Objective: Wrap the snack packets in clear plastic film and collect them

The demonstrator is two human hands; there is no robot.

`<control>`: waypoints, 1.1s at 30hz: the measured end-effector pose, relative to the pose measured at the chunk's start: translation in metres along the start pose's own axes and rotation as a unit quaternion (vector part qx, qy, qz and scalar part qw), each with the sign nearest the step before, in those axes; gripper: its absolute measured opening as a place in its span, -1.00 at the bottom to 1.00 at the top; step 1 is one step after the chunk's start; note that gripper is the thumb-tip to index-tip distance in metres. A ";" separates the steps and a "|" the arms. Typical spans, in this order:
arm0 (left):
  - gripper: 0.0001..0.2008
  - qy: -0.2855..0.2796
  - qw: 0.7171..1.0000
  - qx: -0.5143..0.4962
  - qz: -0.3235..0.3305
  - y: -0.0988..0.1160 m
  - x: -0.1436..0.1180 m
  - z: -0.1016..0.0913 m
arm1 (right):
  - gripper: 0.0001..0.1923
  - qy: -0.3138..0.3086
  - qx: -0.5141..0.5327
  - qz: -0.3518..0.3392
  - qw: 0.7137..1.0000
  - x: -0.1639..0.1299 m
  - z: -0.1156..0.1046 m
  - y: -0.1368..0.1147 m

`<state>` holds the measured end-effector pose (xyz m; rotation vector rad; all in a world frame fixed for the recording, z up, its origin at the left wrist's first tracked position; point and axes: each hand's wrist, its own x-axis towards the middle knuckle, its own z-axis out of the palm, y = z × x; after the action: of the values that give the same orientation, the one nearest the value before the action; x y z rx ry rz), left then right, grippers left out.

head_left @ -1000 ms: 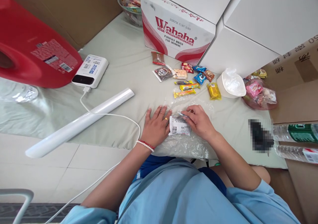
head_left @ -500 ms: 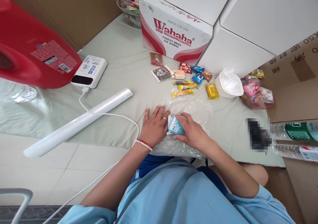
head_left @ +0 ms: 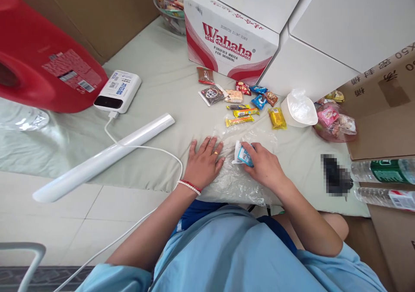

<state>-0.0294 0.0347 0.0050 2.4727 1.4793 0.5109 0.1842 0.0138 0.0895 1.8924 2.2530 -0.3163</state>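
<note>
My left hand [head_left: 205,163] lies flat with its fingers spread, on the cloth and the left edge of a clear plastic sheet or bag [head_left: 227,182]. In my right hand [head_left: 266,164] is a small blue-and-white snack packet [head_left: 244,154], gripped between fingers and thumb above the plastic; part of it is hidden under the fingers. Beyond the hands lie several wrapped snacks: yellow stick packets [head_left: 240,121], a yellow packet [head_left: 277,118], a dark packet [head_left: 212,94], a brown packet [head_left: 205,75], a pale packet [head_left: 234,96], a red packet [head_left: 243,88] and blue packets [head_left: 259,101].
A white bowl [head_left: 292,118] holding clear plastic stands right of the snacks, beside a pink basket [head_left: 327,134]. Behind is a Wahaha carton [head_left: 231,46]. At left are a white tube-like bar [head_left: 106,158], a cable [head_left: 155,150], a white device [head_left: 125,89] and a red jug [head_left: 39,54].
My right hand has moved right with the blue-and-white packet, away from my left hand. My left hand stays flat in about the same place.
</note>
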 end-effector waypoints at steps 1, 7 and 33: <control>-0.52 0.001 1.000 -0.001 0.000 0.000 0.000 0.001 | -0.25 0.000 0.003 0.003 1.000 0.001 0.000 0.001; -0.51 0.001 1.000 0.008 -0.006 0.000 0.000 0.002 | -0.14 -0.003 0.092 -0.026 0.995 0.006 0.010 0.005; -0.46 -0.039 0.998 0.033 -0.046 -0.018 -0.011 -0.014 | -0.13 -0.030 0.050 -0.026 0.998 0.009 -0.007 -0.001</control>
<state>-0.0540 0.0335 0.0099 2.4297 1.5945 0.3489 0.1820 0.0244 0.0934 1.8474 2.2898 -0.4956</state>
